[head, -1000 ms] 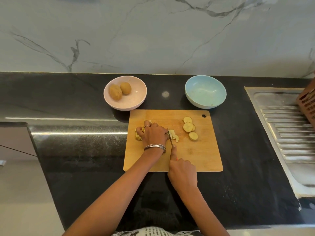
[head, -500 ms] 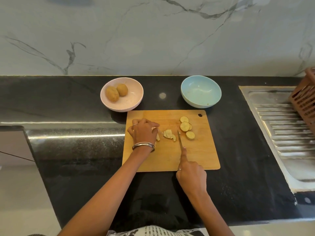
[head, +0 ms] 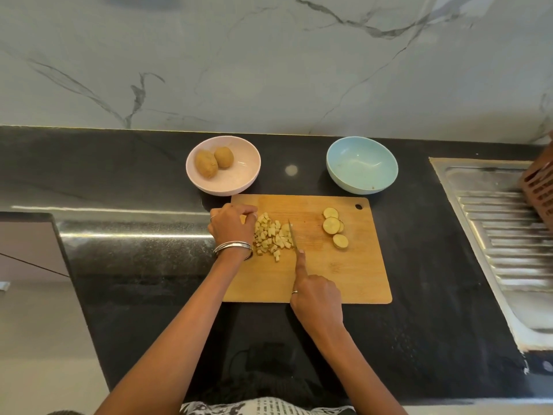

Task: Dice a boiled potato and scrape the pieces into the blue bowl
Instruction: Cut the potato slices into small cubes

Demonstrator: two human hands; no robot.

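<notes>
A pile of diced potato pieces (head: 270, 235) lies on the left part of the wooden cutting board (head: 329, 274). My left hand (head: 232, 226) sits at the pile's left edge, knuckles up and fingers curled under, so I cannot see whether it holds a piece. My right hand (head: 317, 298) grips the knife (head: 291, 235), index finger stretched along its back. The blade stands against the pile's right side. Three round potato slices (head: 332, 226) lie further right on the board. The blue bowl (head: 362, 166) stands empty behind the board's right corner.
A pink bowl (head: 239, 175) holding two whole potatoes (head: 206, 164) stands behind the board's left corner. A steel sink drainboard (head: 502, 235) with a brown basket (head: 538, 184) is at the right. The black counter (head: 434, 295) surrounds the board.
My left hand slid left off the pieces, uncovering the diced pile. The knife moved left from near the slices to the pile's right side.
</notes>
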